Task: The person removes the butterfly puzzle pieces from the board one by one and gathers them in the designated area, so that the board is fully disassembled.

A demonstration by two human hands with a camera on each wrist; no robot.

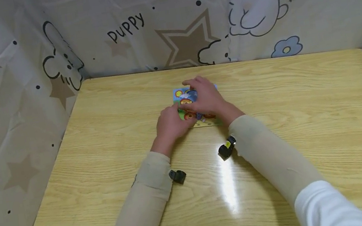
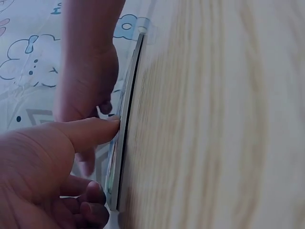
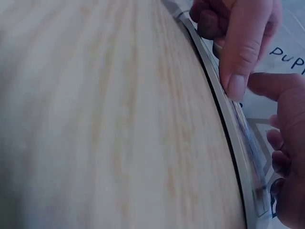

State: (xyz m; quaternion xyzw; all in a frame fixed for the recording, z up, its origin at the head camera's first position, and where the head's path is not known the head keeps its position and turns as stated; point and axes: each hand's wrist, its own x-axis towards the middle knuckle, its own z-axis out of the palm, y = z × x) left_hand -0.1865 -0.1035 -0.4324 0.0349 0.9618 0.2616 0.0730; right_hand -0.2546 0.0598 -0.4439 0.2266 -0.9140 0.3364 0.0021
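Evidently the picture board [image 1: 184, 95] lies flat, its sun corner at the far left and its printed top toward the far edge of the tabletop [image 1: 309, 107]. Its sides run roughly along and across that edge; under the hands I cannot tell which side is longer. It sits near the far edge, a little left of the middle. From the wrists it shows nearly edge-on, a thin pale rim with a dark line beneath.

The board is under both hands. The left hand [image 1: 172, 123] covers its near left part, thumb [image 2: 95, 131] stretched onto it and the other fingers curled; whether these clasp it or a piece of it, I cannot tell. The right hand [image 1: 207, 96] arches over the right part, thumb and forefinger apart, with part of the picture showing between them. The two thumbs come close together over the board.

Both hands hide much of the print. Tan sleeves [image 1: 262, 147] cover the forearms, and two small black cameras [image 1: 178, 176] sit at the wrists. Behind the far edge hangs a printed curtain [image 1: 135, 56] with stars and cartoon animals.
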